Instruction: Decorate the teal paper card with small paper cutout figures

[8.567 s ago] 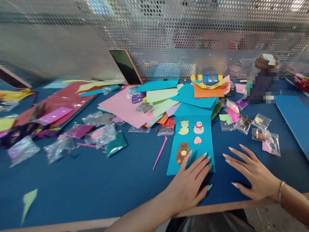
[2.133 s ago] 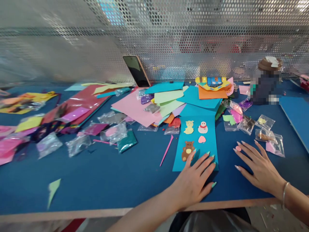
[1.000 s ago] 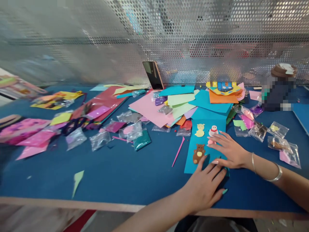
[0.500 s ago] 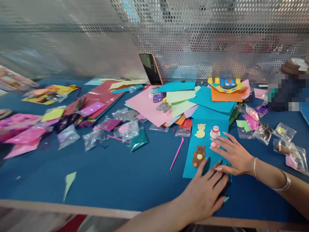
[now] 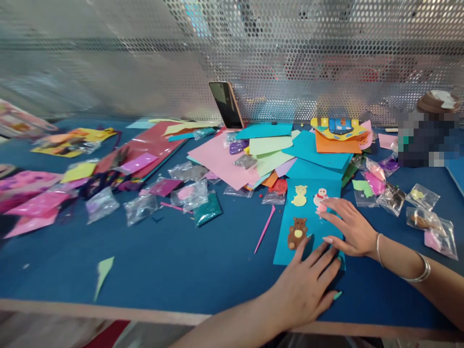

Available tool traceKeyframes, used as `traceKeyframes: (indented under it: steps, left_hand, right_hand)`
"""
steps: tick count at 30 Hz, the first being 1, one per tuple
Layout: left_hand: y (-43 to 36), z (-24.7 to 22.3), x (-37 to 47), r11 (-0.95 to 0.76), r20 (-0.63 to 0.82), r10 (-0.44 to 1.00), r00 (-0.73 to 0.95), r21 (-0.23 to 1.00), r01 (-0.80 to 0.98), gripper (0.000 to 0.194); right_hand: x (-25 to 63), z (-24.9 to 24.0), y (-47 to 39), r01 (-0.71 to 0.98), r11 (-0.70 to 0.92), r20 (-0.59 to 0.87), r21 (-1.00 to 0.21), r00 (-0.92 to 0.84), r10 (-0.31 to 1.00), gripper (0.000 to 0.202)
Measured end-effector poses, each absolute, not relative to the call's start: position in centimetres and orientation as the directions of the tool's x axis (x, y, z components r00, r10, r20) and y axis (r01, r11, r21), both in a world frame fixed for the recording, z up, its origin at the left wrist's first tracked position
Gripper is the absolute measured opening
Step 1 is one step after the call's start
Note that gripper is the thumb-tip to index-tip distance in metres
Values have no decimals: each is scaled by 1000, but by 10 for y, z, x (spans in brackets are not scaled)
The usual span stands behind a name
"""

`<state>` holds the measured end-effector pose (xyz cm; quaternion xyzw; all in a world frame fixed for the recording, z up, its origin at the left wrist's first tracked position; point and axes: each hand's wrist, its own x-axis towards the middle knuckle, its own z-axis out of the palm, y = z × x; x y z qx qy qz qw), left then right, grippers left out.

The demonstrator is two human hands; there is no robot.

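A blue paper sheet (image 5: 281, 253) lies on the table with small figures on it: a pale yellow one (image 5: 300, 195), a brown bear (image 5: 297, 233) with a yellow belly, and a white-and-pink snowman (image 5: 321, 200) with a red scarf. My left hand (image 5: 308, 280) rests on the sheet's lower part, fingers outstretched beside the bear, holding nothing. Above it, my right hand (image 5: 350, 227) is open, palm down, its fingertips by the snowman's pink lower part and partly over it. Whether they touch it I cannot tell. A pink clay tool (image 5: 264, 229) lies left of the sheet.
Behind the sheet are piled coloured papers (image 5: 319, 164) and a phone (image 5: 226, 105) leaning on a perforated metal screen (image 5: 275, 63). Small clay bags (image 5: 422, 198) lie at right, others at left by scissors (image 5: 105, 174). A green paper scrap (image 5: 104, 275) is near the front edge.
My right hand's fingers have drawn together somewhat and moved slightly, uncovering more of the snowman's pink part. My left hand stays flat on the sheet. The view has shifted slightly.
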<state>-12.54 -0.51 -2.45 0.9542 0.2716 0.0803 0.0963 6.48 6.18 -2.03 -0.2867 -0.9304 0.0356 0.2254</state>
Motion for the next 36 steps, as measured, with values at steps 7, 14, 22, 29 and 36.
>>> traceKeyframes:
  steps: [7, 14, 22, 29, 36]
  left_hand:
    - [-9, -23, -125, -830, 223, 555, 801, 214, 515, 41]
    - [9, -12, -134, -637, 378, 754, 537, 221, 738, 29]
    - [37, -25, -118, -639, 147, 769, 622, 130, 758, 52]
    - [51, -22, -113, -639, 243, 764, 598, 160, 752, 52]
    - [40, -16, -118, -638, 353, 757, 550, 219, 738, 36]
  right_hand:
    - [64, -22, 62, 490, 840, 388, -231, -746, 542, 38]
    - [65, -26, 63, 551, 776, 361, -307, -687, 631, 40]
    - [66, -29, 65, 574, 751, 372, -327, -652, 660, 40]
    - [72, -37, 70, 599, 724, 499, -344, -536, 681, 36]
    - [73, -41, 73, 635, 675, 486, -376, -485, 727, 38]
